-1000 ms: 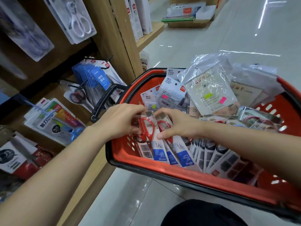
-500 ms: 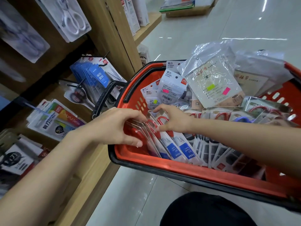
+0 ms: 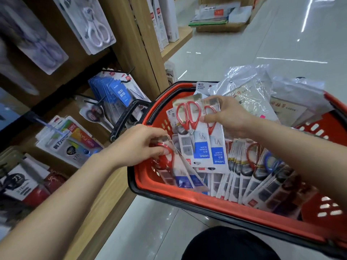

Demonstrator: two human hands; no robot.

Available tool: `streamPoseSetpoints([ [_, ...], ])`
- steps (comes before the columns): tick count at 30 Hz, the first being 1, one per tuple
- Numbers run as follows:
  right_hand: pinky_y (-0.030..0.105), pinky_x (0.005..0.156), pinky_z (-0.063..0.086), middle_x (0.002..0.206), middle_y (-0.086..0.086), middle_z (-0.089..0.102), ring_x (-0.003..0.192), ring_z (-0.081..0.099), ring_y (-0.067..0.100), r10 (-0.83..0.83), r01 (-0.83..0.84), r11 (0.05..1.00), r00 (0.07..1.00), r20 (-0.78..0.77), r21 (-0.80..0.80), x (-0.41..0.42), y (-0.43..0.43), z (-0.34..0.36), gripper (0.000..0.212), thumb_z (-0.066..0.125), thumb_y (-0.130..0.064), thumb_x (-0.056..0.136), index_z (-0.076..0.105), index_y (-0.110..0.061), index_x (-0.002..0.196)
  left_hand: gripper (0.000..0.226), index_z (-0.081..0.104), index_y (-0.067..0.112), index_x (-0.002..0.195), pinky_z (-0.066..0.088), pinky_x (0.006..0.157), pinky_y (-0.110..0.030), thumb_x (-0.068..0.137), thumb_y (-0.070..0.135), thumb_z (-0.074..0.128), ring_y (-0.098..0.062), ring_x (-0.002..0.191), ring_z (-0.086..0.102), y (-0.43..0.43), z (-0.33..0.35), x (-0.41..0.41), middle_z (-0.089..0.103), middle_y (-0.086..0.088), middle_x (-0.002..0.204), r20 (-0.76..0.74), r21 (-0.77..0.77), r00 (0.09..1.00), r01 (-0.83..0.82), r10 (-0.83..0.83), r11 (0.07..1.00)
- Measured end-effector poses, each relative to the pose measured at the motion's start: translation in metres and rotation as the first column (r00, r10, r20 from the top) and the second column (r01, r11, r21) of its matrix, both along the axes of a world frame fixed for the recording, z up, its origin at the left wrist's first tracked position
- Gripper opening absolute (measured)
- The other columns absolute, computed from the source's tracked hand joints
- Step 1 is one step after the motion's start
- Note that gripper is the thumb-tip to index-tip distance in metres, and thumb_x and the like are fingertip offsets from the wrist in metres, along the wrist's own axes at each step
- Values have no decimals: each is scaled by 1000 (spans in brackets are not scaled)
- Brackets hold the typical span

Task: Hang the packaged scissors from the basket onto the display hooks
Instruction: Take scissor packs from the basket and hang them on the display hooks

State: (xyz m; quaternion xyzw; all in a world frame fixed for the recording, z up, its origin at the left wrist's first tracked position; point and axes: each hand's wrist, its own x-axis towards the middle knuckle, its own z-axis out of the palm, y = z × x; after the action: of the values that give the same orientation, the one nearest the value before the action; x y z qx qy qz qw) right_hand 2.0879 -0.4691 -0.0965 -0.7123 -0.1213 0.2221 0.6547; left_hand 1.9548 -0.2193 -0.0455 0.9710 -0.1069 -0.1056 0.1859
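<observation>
**Inspector:** Which step is in hand?

**Assessor:** Picking stock out of the basket (image 3: 187, 198). In my judgement nothing from this handful has reached a hook yet. The right hand (image 3: 231, 117) pinches 2 carded packs of red-handled scissors (image 3: 189, 128) by their far end and holds them clear above the rest of the load. The left hand (image 3: 139, 145) has its fingers curled round another red-handled pack (image 3: 166, 160), low against the basket's near-left wall.

**Inspector:** Contents of the basket?

**Assessor:** A row of scissors packs (image 3: 249, 177) stands on edge along the near side, fanned and overlapping. I cannot make out the count. Behind them, clear plastic bags (image 3: 249, 91) of paper goods are heaped at the far side. The black handle (image 3: 127, 117) lies folded toward the shelving.

**Inspector:** Destination?

**Assessor:** The display hooks (image 3: 127, 81) on the wooden shelving (image 3: 131, 34) to the left. 1 hook carries blue-carded packs (image 3: 120, 94). What hangs lower down is too blurred to identify.

**Inspector:** What does the next move call for?

**Assessor:** The hang slots (image 3: 196, 163) sit at the near end of the held cards. I judge the packs must be turned slot-up and carried left, then threaded squarely onto a hook tip. The film looks slick, so 2 packs in a single pinch could slide apart.
</observation>
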Motion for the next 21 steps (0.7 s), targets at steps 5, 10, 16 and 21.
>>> streamPoseSetpoints([
  [5,43,73,63,92,14,79,84,78,32,-147,146,975,989,-6,170,3,-6,20,38,74,12,83,62,-1,117,25,75,22,102,62,83,-49,86,40,80,-15,87,77,9,25,-15,80,4,93,80,-363,958,-229,275,903],
  [10,32,67,61,82,7,79,77,78,23,-219,212,920,976,-14,329,4,4,52,20,70,11,87,66,-4,100,10,75,12,99,63,68,-30,89,10,75,-20,78,79,20,39,-49,80,-4,86,42,-673,832,-386,554,631],
  [16,43,76,63,103,18,78,93,77,31,-240,299,815,954,-180,497,-7,33,81,21,66,4,94,65,1,114,18,81,8,87,66,70,-37,75,21,77,-25,71,76,52,37,-110,78,-21,94,-212,-882,582,-460,785,103],
  [21,46,71,64,119,22,73,104,75,35,-97,274,794,938,-332,543,-30,76,88,44,64,-5,97,56,2,140,53,73,3,119,52,106,-53,72,27,80,-38,112,71,81,32,-158,76,-20,114,-435,-883,459,-387,775,-267],
])
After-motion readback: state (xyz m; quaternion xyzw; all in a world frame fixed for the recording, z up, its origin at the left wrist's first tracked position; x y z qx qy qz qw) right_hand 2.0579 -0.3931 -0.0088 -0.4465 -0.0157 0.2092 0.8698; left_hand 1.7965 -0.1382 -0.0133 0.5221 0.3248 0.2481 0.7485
